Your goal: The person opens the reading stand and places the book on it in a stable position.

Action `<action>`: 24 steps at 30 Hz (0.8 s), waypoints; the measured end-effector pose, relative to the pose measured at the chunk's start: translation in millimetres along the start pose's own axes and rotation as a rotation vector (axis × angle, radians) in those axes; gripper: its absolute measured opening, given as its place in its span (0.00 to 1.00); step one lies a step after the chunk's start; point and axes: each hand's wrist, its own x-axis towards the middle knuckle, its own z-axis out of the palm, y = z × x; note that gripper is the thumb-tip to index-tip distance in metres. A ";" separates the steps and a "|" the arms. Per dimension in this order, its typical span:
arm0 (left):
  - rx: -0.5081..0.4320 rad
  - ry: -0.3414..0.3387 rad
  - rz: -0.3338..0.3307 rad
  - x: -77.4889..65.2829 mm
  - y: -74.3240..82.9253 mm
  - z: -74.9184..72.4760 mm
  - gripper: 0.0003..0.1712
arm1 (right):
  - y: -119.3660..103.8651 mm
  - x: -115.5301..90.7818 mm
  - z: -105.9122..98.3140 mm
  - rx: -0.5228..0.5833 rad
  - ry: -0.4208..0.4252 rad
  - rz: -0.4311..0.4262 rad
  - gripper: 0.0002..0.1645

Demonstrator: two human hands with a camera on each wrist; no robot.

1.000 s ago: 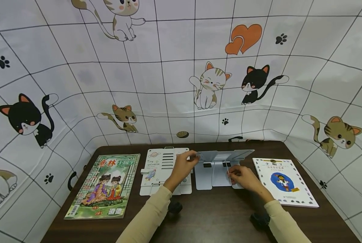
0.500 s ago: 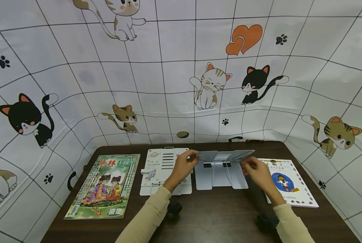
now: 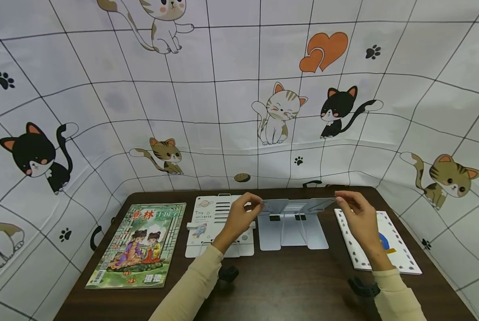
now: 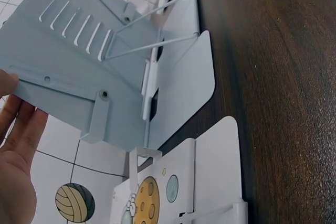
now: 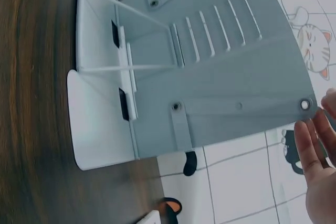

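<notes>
A grey-blue metal book stand stands unfolded on the table, its slotted back panel raised over the flat base. A wire prop runs between base and panel. My left hand pinches the panel's upper left corner, thumb on one face and fingers on the other. At the upper right corner, my right hand holds the panel's edge between thumb and fingers. Just left of it lies a second, white book stand printed with "Tiny universe", partly covered by my left hand and forearm.
A green illustrated magazine lies at the table's left. On the right is a white booklet with a blue round picture, partly behind my right hand. A cat-printed cloth hangs along the table's back edge and sides.
My right hand has left the wire prop, passed the base's right side and risen to the panel's upper right corner. My left hand stays at the upper left corner.
</notes>
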 end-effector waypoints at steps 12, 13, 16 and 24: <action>-0.026 0.020 0.006 -0.3 1.0 2.5 0.04 | -0.1 7.4 7.7 -0.045 0.063 -0.025 0.11; -0.024 0.019 0.010 -0.6 2.3 2.7 0.04 | 0.0 8.8 7.5 -0.048 0.065 -0.030 0.11; 0.006 0.008 0.029 -2.5 7.5 4.9 0.04 | 2.6 14.2 7.5 -0.059 0.081 -0.029 0.10; 0.015 -0.028 0.149 -14.1 17.3 23.4 0.06 | 14.4 32.8 5.7 -0.126 0.061 0.110 0.14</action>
